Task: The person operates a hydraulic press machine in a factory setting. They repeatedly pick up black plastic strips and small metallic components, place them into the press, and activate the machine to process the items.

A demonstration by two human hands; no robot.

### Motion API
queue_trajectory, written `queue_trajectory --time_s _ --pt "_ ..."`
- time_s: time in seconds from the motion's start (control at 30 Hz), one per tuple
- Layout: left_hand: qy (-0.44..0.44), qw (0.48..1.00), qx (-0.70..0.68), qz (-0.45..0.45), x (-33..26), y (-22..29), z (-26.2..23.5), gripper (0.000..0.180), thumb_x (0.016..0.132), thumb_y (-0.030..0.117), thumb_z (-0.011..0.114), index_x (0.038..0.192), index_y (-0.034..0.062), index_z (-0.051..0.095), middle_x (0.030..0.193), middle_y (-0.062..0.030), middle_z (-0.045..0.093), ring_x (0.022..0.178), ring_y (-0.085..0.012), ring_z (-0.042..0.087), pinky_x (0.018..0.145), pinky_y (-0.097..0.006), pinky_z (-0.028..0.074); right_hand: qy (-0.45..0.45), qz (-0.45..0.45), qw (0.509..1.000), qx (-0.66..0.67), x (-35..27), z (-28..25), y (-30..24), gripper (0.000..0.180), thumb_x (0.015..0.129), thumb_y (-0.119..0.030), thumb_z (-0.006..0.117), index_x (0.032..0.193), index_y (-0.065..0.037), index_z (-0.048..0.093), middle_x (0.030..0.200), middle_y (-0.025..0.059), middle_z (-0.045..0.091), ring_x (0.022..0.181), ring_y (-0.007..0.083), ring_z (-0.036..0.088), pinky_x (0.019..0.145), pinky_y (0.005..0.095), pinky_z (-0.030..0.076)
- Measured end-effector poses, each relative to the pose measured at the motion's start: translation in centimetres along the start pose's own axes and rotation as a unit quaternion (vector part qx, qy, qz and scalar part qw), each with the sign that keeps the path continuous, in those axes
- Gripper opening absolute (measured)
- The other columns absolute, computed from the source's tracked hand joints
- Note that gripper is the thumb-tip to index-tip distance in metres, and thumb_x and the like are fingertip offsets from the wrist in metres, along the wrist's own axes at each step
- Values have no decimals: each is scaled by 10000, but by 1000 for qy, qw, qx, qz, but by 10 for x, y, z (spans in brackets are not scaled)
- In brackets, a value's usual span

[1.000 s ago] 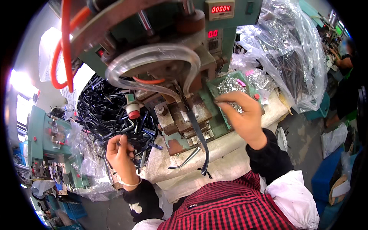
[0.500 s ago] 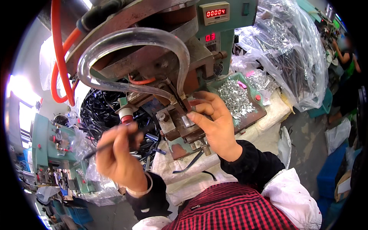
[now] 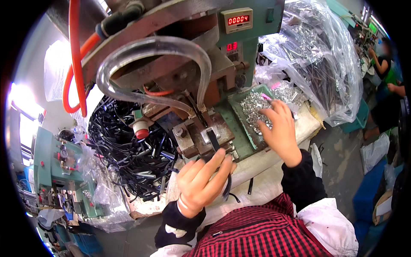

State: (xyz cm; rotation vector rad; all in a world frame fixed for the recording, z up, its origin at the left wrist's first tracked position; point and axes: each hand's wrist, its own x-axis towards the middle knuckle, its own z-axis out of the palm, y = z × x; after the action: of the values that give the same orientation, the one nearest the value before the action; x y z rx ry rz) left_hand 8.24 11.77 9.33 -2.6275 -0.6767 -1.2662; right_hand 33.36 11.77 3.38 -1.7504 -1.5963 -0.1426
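Observation:
My left hand is closed on a black strip. The strip's far end lies on the small metal seat of the press fixture, and its other end hangs below my fingers. To the right, my right hand is over the green tray, thumb and fingers curved and apart. Below its fingertips lies a heap of small silver metal pieces. No piece can be made out in that hand.
A red button sticks out left of the fixture. Beyond it lies a big pile of black strips. A clear tube loops over the fixture. At the right stands a large clear plastic bag; people work farther off.
My left hand has moved right from beside the red button to the fixture, bringing the black strip onto the seat. My right hand has left the fixture and moved right to the tray.

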Motion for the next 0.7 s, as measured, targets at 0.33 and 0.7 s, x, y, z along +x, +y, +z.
queue_trajectory --time_s 0.33,0.7 --pt "63 998 -15 22 -7 -12 19 312 729 114 894 1007 90 757 1039 -70 765 539 -130 576 481 -267 421 85 63 991 82 17 28 43 133 791 -120 798 889 -43 750 1003 127 701 1025 333 637 904 422 498" --pt "63 995 8 -71 -33 10 -13 259 770 40 799 1029 43 777 1071 -134 771 662 -166 649 594 -296 493 66 77 977 190 4 37 27 124 840 -30 769 955 1 735 936 116 721 869 256 674 808 348 510"
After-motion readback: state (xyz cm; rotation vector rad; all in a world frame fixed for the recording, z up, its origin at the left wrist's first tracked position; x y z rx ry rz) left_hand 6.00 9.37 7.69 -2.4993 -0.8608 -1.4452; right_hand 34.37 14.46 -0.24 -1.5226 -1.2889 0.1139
